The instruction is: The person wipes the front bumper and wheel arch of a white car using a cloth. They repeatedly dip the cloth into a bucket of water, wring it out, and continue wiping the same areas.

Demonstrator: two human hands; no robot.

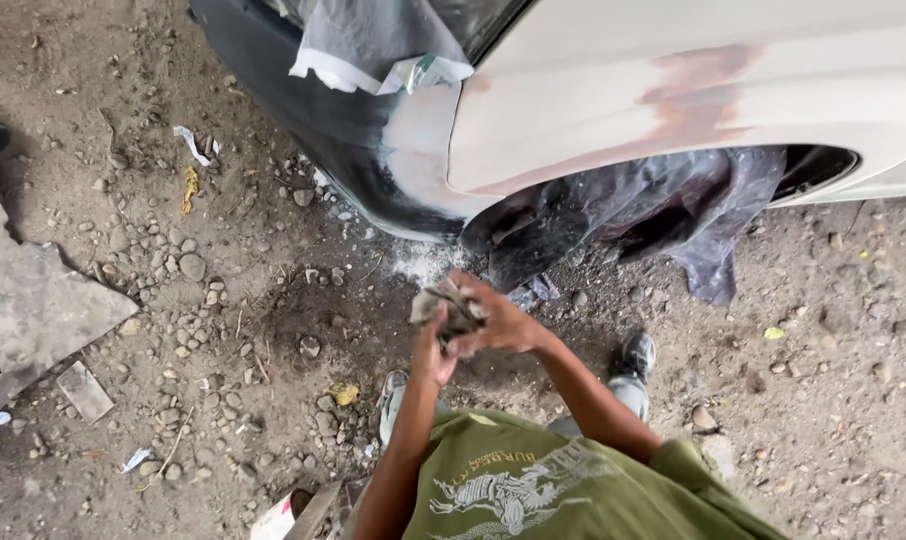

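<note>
- Left hand (435, 352): raised in front of the body, fingers curled up against the underside of a crumpled grey sheet of abrasive paper or cloth (445, 307); which of the two it is cannot be told.
- Right hand (501, 322): closed over the same sheet from the right, fingers folded on its upper edge. Both hands grip it together.
- Sheet position: held in the air between the two hands, above the dirt ground (223, 300), just below and in front of the wheel arch.
- Car body panel (693, 70): white, with reddish-brown sanded patches along the crease above the arch and a pale sanded area at its front edge.
- Adjoining panel (303, 110): dark, at the left of the white one.
- Dark plastic sheeting (663, 205): fills the wheel arch and hangs to the ground.
- Masking paper with tape (373, 50): hangs over the window area at the top.
- White dust (428, 262): lies on the ground under the panel.
- Flat stone slab (28, 310): lies at the left, well apart from the hands.
- Grey shoes (635, 355): stand on the gravel below the hands.
</note>
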